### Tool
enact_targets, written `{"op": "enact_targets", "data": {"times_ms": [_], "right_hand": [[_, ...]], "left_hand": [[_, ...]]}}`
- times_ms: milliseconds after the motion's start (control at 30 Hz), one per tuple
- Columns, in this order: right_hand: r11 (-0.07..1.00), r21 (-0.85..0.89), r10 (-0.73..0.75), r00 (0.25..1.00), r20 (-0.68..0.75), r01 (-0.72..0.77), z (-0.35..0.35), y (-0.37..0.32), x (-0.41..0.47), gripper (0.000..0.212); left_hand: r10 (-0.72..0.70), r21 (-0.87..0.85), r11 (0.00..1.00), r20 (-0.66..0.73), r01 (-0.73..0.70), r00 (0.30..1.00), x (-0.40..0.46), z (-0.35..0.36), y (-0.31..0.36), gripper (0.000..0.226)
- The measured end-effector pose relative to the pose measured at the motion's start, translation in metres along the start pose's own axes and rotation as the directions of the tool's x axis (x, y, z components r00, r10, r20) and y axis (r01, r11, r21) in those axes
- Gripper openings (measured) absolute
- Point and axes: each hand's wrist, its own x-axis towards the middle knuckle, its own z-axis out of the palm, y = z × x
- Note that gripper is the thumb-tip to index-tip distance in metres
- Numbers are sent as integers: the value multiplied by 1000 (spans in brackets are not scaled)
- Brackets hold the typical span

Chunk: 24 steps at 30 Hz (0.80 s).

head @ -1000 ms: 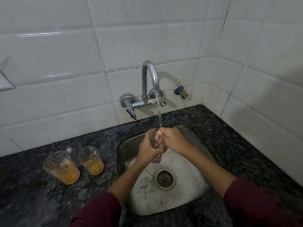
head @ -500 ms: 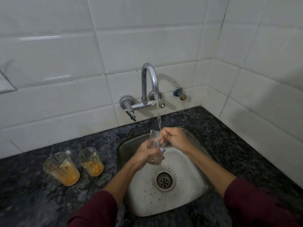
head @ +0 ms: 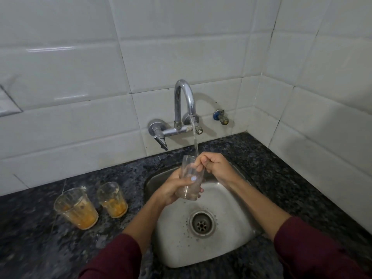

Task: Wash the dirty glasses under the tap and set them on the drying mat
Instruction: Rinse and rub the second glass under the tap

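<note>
Two hands over the sink (head: 231, 248): left hand (head: 173, 188) grips the glass (head: 190, 178) under the tap (head: 184, 101), right hand's (head: 215, 165) fingers curl into its mouth.

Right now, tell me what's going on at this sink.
A person is washing a clear glass over the steel sink. The left hand grips it around the body while the right hand works its fingers inside the rim, under the water running from the tap. Two dirty glasses with orange residue wait upright on the counter left of the sink. No drying mat is in view.
</note>
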Motion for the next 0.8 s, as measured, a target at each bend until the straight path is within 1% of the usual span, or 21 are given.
{"op": "enact_targets", "data": {"times_ms": [33,67,133,233,267,333,400,467,500,533,567,600,633,667,700,733,800], "right_hand": [[1000,26,9,1000,18,-9,1,-1,-1,30],[1000,17,19,999,30,-20,2,-1,-1,31],[998,-51,43,999,28,-41,5,-1,0,32],[979,-192,63,997,-32,-68,8,-2,4,30],[967,-240,69,996,-57,-81,9,-2,7,29],[943,-316,74,992,-100,-102,14,-3,10,30],[922,-366,81,988,-131,-124,18,-3,13,31],[923,-359,93,985,-148,-141,17,-3,14,30],[936,-328,83,986,-142,-126,15,-4,14,28],[957,-273,66,990,-124,-98,12,-5,14,27],[977,-203,43,994,-98,-62,8,-5,13,27],[992,-123,27,997,-68,-35,4,-5,11,28],[999,-43,25,999,-38,-27,2,-4,9,30],[999,19,32,999,-14,-32,1,-3,7,32],[998,49,36,999,2,-36,2,-1,6,33],[998,46,39,999,10,-40,3,0,7,33],[999,-20,47,999,11,-47,4,1,9,33]], "left_hand": [[-21,-41,999,43,23,999,-2,-1,1,57],[-30,-34,999,45,32,999,-3,-1,2,58],[-11,46,999,-60,14,998,-3,2,-1,60],[95,212,976,-256,-40,962,3,10,-6,63],[139,285,957,-317,-46,938,5,12,-7,65],[243,472,881,-397,-30,885,9,16,-9,70],[344,618,786,-402,-26,848,11,20,-10,72],[384,666,745,-376,-42,843,12,20,-10,74],[358,647,760,-355,-49,864,14,17,-9,76],[309,591,804,-322,-65,895,14,14,-7,76],[249,491,867,-276,-86,928,14,8,-5,77],[180,350,932,-215,-97,960,12,3,-2,77],[115,183,979,-118,-92,986,11,-3,0,75],[61,44,997,-19,-61,998,9,-5,3,72],[32,-24,999,35,-31,999,7,-5,4,70],[21,-31,999,38,-20,999,5,-3,6,69],[32,21,999,-68,-31,997,6,2,5,73]]}}
